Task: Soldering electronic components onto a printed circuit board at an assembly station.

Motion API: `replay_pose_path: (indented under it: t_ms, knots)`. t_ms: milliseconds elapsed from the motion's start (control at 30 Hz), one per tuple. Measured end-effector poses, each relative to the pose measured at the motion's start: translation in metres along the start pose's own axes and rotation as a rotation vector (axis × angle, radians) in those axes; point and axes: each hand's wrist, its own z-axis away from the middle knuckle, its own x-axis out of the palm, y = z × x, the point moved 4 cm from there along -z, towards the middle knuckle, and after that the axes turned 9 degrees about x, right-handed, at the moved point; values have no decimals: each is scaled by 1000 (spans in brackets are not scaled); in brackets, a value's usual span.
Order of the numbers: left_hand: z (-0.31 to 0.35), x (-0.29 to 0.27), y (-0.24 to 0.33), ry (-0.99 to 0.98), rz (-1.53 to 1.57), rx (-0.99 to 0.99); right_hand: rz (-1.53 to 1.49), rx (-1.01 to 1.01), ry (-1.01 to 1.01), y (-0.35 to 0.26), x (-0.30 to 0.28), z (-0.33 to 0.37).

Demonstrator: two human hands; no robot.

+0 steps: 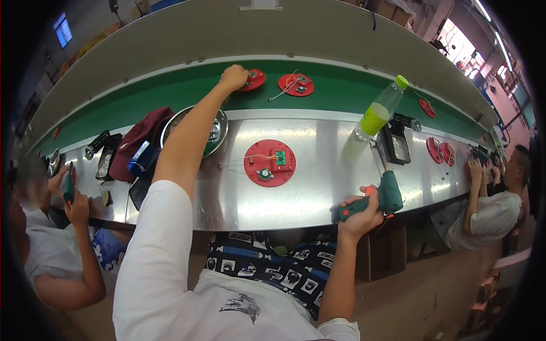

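My left hand [234,77] reaches across to the green belt, its fingers closed on the near-left edge of a red round plate [253,81]. In front of me, flat on the metal bench, lies another red round plate [263,171] bearing a small green circuit board, a round part and white wires. My right hand [360,217] is wrapped around the handle of a dark green cordless screwdriver [390,190] near the bench's front edge. Its long thin bit slants up and away from me.
A bottle with a lime cap [375,113] and a black tray [396,146] stand at right. A metal bowl [220,132] and a maroon cloth [136,143] lie left. Another red plate [301,86] sits on the green belt [335,94]. Co-workers sit at both sides.
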Motion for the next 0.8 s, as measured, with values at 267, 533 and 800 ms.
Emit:
replay_pose_path:
  t_ms: [267, 533, 800]
  knots:
    - [96, 29, 198, -269, 213, 764, 39, -27, 31, -9, -1, 3]
    - [159, -3, 208, -302, 130, 782, 38, -13, -15, -3, 3, 1]
    - [248, -49, 163, -356, 122, 742, 67, -6, -25, -7, 1, 3]
